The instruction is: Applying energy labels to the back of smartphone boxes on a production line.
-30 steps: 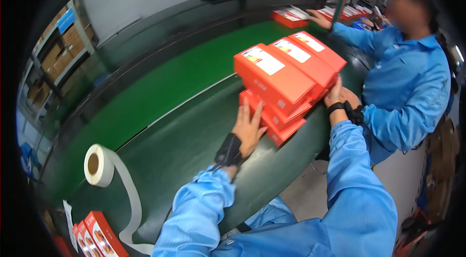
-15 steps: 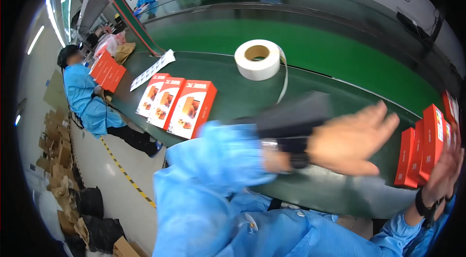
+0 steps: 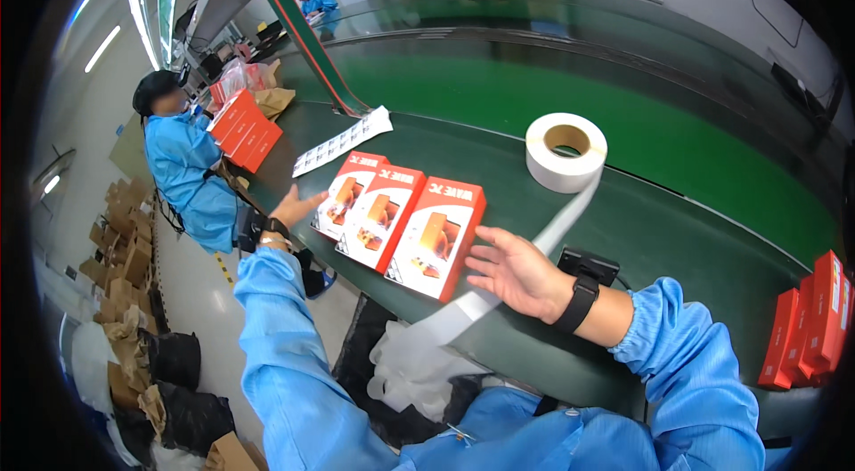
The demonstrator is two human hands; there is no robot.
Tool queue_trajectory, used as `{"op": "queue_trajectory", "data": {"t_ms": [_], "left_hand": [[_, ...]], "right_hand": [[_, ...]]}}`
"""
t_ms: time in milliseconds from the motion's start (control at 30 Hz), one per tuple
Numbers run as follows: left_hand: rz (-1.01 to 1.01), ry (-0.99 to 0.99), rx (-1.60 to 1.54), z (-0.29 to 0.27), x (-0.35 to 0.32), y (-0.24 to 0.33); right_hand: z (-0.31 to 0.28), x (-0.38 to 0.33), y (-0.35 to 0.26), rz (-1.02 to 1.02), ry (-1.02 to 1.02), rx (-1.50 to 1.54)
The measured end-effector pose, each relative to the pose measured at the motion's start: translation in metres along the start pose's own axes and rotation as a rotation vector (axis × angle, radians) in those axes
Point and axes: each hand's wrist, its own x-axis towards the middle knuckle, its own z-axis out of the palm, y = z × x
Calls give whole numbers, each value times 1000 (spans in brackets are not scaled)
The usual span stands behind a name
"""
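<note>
While three red-and-white boxes [image 3: 381, 217] lie face up side by side, to the left of the white roll [image 3: 561, 177] and nearer the person, the two hands stand apart at either end of them. The left hand [image 3: 289, 208], fingers spread, is at the end farther from the roll; the right hand [image 3: 525, 280], palm turned inward and fingers loose, is at the closer end. Neither is clamped on anything (whether fingertips touch the cardboard, I cannot tell). Facing each other like this, the palms seem placed to bracket the row from outside. A pale strip [image 3: 570, 217] trails from the roll beneath the right hand and over the edge of the green bench [image 3: 677, 266], probably to keep slack off the top. Left of the roll lies a printed sheet [image 3: 343, 142]; right of it, stacked red boxes [image 3: 806, 328].
</note>
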Motion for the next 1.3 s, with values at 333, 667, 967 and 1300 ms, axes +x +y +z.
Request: {"op": "queue_trajectory", "data": {"t_ms": [333,667,967,1300], "left_hand": [[-30,-416,-677,45,17,-17],[602,187,-453,-79,-79,87],[1499,610,-318,-15,-245,228],[1698,829,-66,215,-357,214]], "right_hand": [[-3,62,33,91,144,26],[20,23,-9,-302,-152,162],[-63,-90,-104,-749,-150,165],[-319,-157,-83,-1021,227,20]]}}
